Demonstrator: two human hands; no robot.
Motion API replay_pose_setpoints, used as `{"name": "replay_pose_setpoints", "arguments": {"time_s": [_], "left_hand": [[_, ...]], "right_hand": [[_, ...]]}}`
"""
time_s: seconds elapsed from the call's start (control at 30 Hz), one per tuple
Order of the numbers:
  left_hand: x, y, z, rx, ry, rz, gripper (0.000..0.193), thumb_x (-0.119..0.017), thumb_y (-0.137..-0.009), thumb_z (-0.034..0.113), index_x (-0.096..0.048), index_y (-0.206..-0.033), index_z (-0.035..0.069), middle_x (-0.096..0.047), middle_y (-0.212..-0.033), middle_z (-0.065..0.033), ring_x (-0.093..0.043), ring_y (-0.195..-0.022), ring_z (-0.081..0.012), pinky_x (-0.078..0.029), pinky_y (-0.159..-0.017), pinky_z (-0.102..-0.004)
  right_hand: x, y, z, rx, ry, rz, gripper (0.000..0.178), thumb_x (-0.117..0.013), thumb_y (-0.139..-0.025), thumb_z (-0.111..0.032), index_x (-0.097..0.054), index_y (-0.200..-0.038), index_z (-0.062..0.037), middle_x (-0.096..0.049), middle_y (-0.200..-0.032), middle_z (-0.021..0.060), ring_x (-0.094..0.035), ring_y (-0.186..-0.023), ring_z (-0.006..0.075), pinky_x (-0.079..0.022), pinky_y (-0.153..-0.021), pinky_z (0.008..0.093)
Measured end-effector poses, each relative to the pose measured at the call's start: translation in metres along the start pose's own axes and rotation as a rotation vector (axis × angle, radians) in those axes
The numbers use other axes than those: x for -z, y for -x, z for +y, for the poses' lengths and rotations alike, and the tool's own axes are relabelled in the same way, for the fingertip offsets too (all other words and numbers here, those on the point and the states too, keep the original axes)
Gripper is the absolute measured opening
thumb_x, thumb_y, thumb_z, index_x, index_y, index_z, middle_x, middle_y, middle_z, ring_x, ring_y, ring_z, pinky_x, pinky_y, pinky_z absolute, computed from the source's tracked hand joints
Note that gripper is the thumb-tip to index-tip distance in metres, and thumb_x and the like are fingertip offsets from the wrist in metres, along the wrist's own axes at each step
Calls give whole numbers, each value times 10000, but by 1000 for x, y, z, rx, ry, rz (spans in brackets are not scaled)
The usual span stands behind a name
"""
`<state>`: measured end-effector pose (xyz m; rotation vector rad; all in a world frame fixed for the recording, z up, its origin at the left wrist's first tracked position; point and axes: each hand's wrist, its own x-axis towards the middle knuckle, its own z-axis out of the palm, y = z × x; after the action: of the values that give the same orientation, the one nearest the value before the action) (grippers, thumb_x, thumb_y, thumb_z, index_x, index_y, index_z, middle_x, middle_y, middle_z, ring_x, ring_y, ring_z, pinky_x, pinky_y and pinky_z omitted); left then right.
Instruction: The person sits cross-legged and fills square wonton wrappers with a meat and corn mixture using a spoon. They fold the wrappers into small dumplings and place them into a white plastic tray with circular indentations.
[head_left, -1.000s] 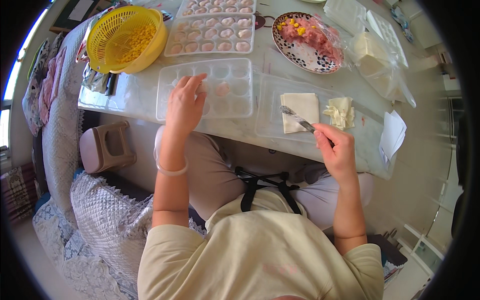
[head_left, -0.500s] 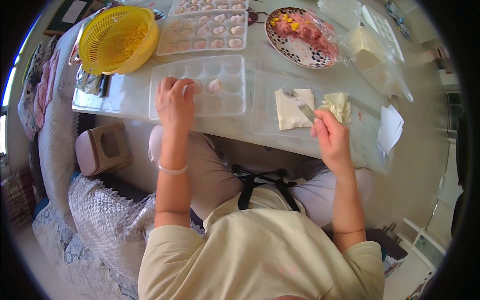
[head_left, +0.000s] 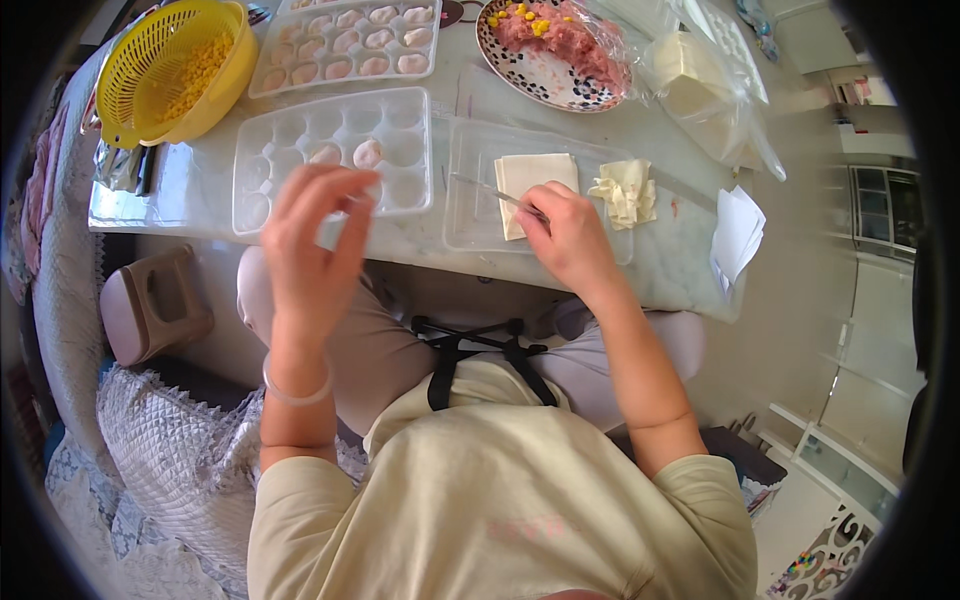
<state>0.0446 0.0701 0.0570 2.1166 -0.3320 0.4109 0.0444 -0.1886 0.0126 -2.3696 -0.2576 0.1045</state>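
Note:
My left hand (head_left: pixel 318 235) hovers over the near edge of a white plastic tray (head_left: pixel 425 150) with round hollows, its fingers apart and holding nothing. In that tray sit two pale dumplings, one (head_left: pixel 367 154) plainly seen and another (head_left: pixel 325 154) just beyond my fingers. My right hand (head_left: pixel 572 240) is closed around the handle of a metal fork (head_left: pixel 492 190), whose tines point left. Under the fork lies a stack of square dough wrappers (head_left: pixel 548 172) on a clear plastic tray (head_left: pixel 462 225). Some crumpled wrappers (head_left: pixel 627 195) lie to its right.
Beyond is a filled dumpling tray (head_left: pixel 342 42). A yellow colander (head_left: pixel 232 85) with corn stands far left. A patterned plate (head_left: pixel 530 82) bears minced meat (head_left: pixel 560 45) and corn. A bagged pale block (head_left: pixel 690 75) and white paper (head_left: pixel 738 235) lie right.
My left hand has drawn back from the dumpling in the tray and opened. My right hand has brought the fork left, over the wrapper stack. The whole view has shifted.

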Motion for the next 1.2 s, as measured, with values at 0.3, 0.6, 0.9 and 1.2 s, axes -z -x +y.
{"name": "replay_pose_setpoints", "arguments": {"time_s": [0.3, 0.6, 0.9, 1.2], "left_hand": [[-98, 28, 4, 643, 1154, -389, 306, -417, -1024, 180, -523, -1199, -48, -616, -1141, -121, -615, -1019, -214, -484, -913, -342], [-127, -5, 0, 951, 1674, -385, 440, -390, -1008, 309, -438, -1339, 24, -544, -1295, -138, -531, -1206, -265, -427, -1013, -427], [-113, -24, -4, 745, 1859, -286, 546, -354, -1013, 376, -373, -1416, 7, -494, -1369, -189, -468, -1289, -334, -332, -1110, -439], [-108, -22, -6, 792, 1860, -279, 556, -334, -1015, 375, -388, -1387, -35, -493, -1370, -192, -461, -1296, -333, -330, -1114, -432]], "right_hand": [[22, -8, 19, -147, -577, -136, 139, -587, -909, -106, -590, -913, 33, -525, -818, 16, -478, -768, 64, -416, -656, 248], [46, -2, -6, 11, -465, 61, 222, -544, -949, -84, -589, -1143, 13, -545, -940, 23, -524, -817, 97, -438, -733, 257], [60, -93, 34, 57, 345, 416, 288, -556, -910, -85, -678, -1159, -165, -615, -882, 145, -605, -813, 327, -485, -733, 390], [53, -116, 43, -20, 613, 355, 222, -567, -911, -145, -709, -1081, -164, -608, -848, 136, -620, -817, 335, -493, -726, 431]]}}
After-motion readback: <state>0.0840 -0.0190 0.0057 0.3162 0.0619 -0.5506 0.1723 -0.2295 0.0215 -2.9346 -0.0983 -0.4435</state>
